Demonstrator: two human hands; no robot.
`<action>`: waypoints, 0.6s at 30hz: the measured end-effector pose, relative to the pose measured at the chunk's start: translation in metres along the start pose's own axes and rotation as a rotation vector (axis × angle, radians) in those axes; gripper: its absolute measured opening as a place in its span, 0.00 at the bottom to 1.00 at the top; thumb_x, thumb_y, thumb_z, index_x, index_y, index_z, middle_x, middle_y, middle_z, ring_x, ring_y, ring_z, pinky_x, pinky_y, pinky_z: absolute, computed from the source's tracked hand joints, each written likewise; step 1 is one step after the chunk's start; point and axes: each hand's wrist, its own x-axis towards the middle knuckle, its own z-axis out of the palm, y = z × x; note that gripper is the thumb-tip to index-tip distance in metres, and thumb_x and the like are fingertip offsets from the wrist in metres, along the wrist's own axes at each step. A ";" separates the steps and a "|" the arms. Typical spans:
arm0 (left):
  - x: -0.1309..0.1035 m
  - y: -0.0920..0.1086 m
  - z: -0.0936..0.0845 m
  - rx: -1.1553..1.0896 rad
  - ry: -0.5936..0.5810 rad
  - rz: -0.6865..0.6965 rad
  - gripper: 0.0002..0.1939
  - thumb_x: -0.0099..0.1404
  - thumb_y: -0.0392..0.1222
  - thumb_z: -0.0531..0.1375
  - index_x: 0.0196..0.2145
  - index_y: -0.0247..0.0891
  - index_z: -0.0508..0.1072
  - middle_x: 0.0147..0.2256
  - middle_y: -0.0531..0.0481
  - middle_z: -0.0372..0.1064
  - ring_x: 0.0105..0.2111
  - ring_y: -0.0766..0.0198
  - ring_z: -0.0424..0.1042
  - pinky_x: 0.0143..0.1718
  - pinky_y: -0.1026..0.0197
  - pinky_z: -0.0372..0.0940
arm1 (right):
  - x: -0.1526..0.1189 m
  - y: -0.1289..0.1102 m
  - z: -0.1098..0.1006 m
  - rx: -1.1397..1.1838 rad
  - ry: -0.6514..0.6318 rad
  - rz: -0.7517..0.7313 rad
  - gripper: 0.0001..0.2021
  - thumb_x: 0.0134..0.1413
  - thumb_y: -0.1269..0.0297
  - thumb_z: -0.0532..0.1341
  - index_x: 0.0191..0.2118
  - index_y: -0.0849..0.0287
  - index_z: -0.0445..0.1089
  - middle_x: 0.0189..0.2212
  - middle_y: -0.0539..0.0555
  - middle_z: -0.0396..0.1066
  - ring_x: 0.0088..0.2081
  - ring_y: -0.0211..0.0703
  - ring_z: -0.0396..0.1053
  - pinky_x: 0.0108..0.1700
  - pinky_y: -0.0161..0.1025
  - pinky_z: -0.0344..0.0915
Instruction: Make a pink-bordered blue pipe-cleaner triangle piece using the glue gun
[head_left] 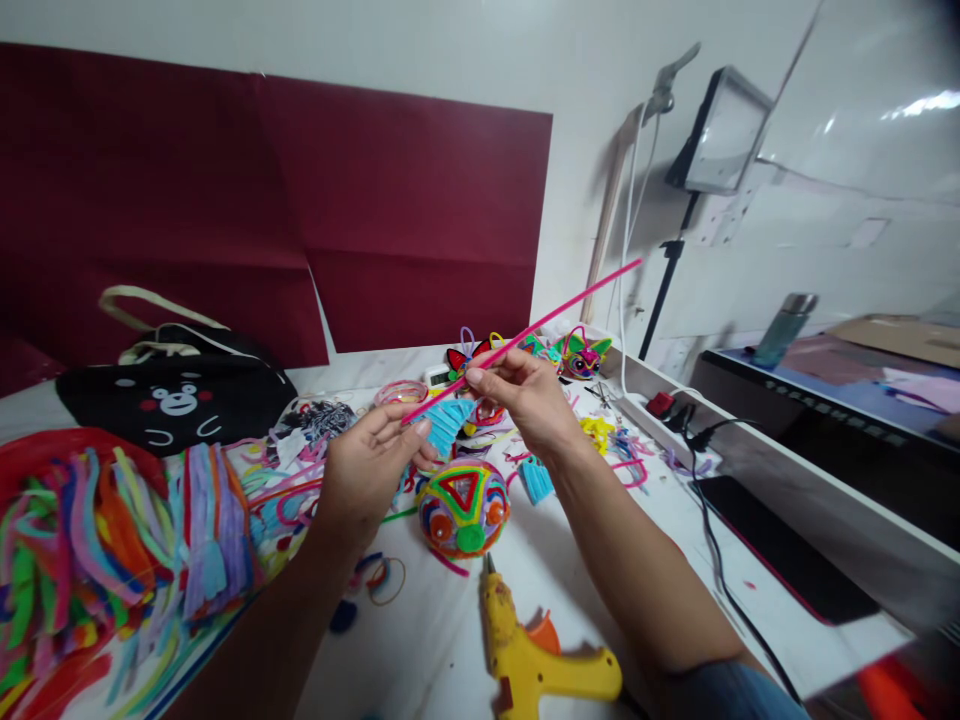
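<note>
A long pink pipe cleaner (pixel 577 298) slants up to the right across both hands. My right hand (pixel 534 400) pinches it near its middle between thumb and fingers. In my left hand (pixel 367 465), closed fingers grip a light-blue piece (pixel 448 425) that looks wound from pipe cleaners, with the pink one's lower end at the fingertips. Just below stands a round, colourful pipe-cleaner head (pixel 465 508) with orange eyes and a green nose. A yellow hot glue gun (pixel 536 665) lies in front of it, nozzle towards the head. Another light-blue piece (pixel 536 480) rests under my right wrist.
Bundles of coloured pipe cleaners (pixel 214 530) fill the left side beside a black bag (pixel 180 395). Finished colourful figures (pixel 583 352) stand at the back. On the right are a power strip (pixel 690 440), a cable and a black phone-like slab (pixel 784 550) by the raised table edge.
</note>
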 end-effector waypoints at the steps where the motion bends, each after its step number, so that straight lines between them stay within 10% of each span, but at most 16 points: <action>1: 0.000 0.000 0.000 0.005 -0.003 0.011 0.11 0.53 0.41 0.66 0.35 0.35 0.73 0.19 0.52 0.72 0.19 0.67 0.70 0.23 0.67 0.66 | 0.000 0.000 0.000 -0.003 0.009 -0.006 0.16 0.39 0.55 0.72 0.30 0.60 0.72 0.21 0.48 0.71 0.24 0.34 0.68 0.24 0.31 0.62; 18: -0.002 0.001 0.004 -0.122 0.082 -0.067 0.13 0.51 0.39 0.66 0.35 0.35 0.71 0.21 0.52 0.74 0.21 0.63 0.75 0.26 0.63 0.73 | -0.001 0.000 0.002 -0.039 0.008 -0.024 0.14 0.42 0.56 0.70 0.30 0.60 0.70 0.22 0.49 0.72 0.26 0.37 0.71 0.24 0.32 0.62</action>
